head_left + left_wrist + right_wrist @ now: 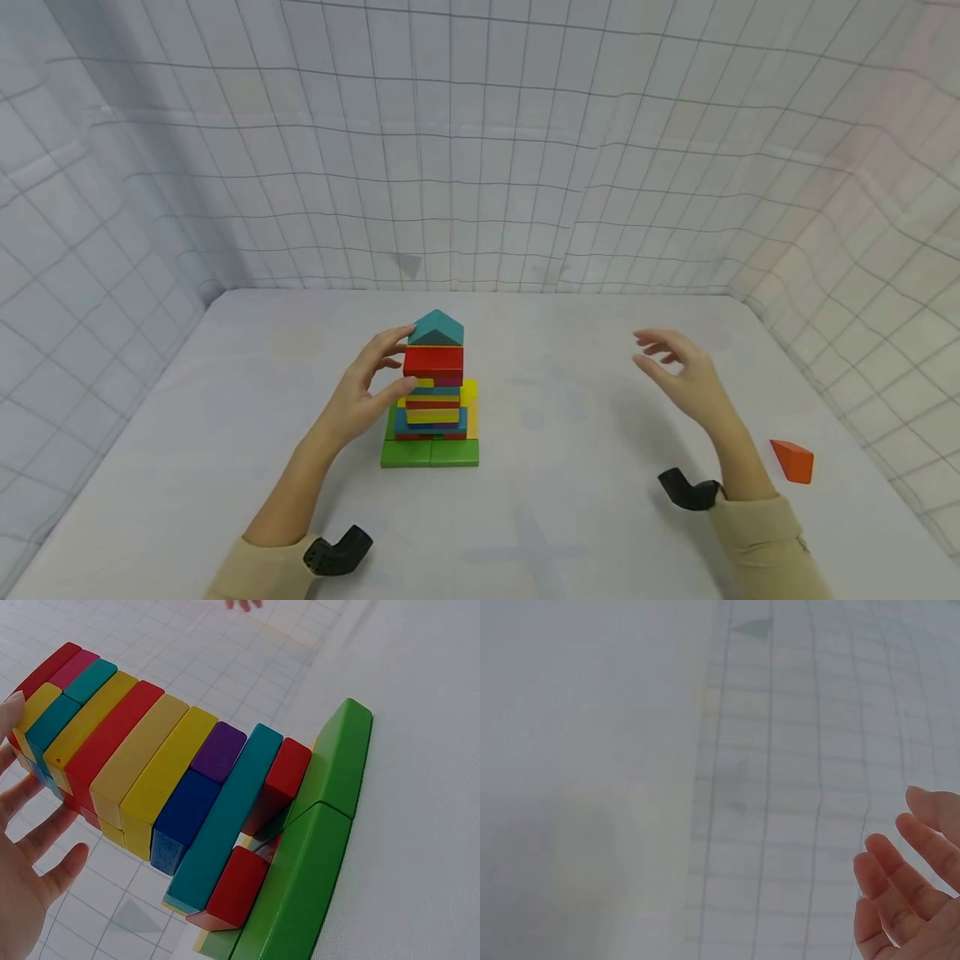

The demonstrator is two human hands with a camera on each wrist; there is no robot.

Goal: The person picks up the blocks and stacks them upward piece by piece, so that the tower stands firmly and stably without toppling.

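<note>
A tower of coloured wooden blocks [432,414] stands on a base of green [407,453] and yellow blocks. Near its top sits a red block [433,362], with a teal triangular block [437,328] above. My left hand [367,385] is at the tower's upper left side, fingers spread and loosely bent, fingertips right at the upper blocks. In the left wrist view a fingertip overlaps the end of a small yellow block [39,711]. My right hand [678,375] hovers over the right part of the table, fingers relaxed, holding nothing.
An orange-red wedge block [793,462] lies on the white table [555,467] at the right, beside my right forearm. White gridded sheets [487,167] enclose the table at the back and both sides. Each wrist carries a black camera mount [339,552].
</note>
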